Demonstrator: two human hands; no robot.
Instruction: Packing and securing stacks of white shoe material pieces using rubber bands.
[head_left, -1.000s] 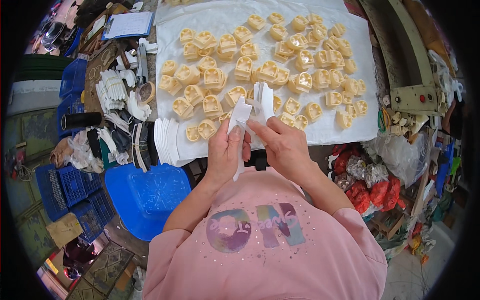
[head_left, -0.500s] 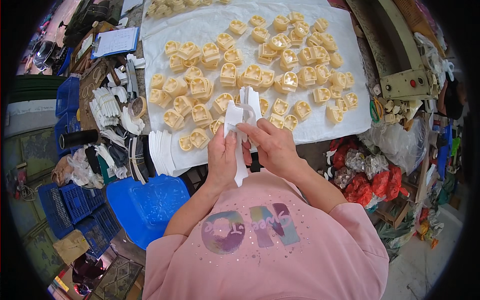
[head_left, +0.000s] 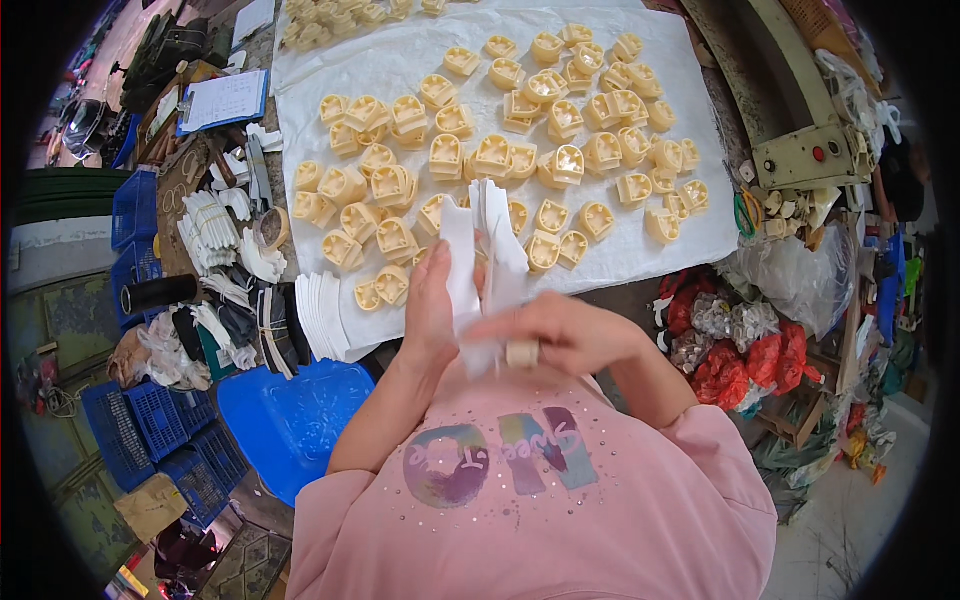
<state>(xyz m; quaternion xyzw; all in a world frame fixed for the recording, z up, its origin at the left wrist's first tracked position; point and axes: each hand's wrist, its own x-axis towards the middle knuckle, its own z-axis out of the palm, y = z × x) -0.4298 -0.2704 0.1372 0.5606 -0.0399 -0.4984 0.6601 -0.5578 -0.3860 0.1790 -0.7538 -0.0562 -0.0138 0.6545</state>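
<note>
Close in front of my chest, my left hand (head_left: 430, 312) is closed around a bundle of white, flat, curved strips (head_left: 459, 255). More white strips (head_left: 496, 225) in the same bundle stand apart from the front one, their upper ends over the table edge. My right hand (head_left: 575, 335) is by the lower end of the bundle, smeared by motion. A small pale tan piece (head_left: 522, 353) shows at its fingers; whether it is held or worn I cannot tell. Beyond the hands, many cream moulded hollow pieces (head_left: 492, 157), shaped like shoe heels, lie on the white-covered table (head_left: 400, 60).
A fanned stack of white strips (head_left: 322, 312) lies at the table's left corner. Below it is a blue plastic stool-like seat (head_left: 290, 420). Tied strips (head_left: 210, 222), a tape roll (head_left: 272, 228) and a clipboard (head_left: 225, 102) are left. Red bags (head_left: 720, 375) and a machine (head_left: 810, 155) are right.
My right hand has moved down and toward me along the strips, from their middle to the lower end. The strips in my left hand have spread apart at the top.
</note>
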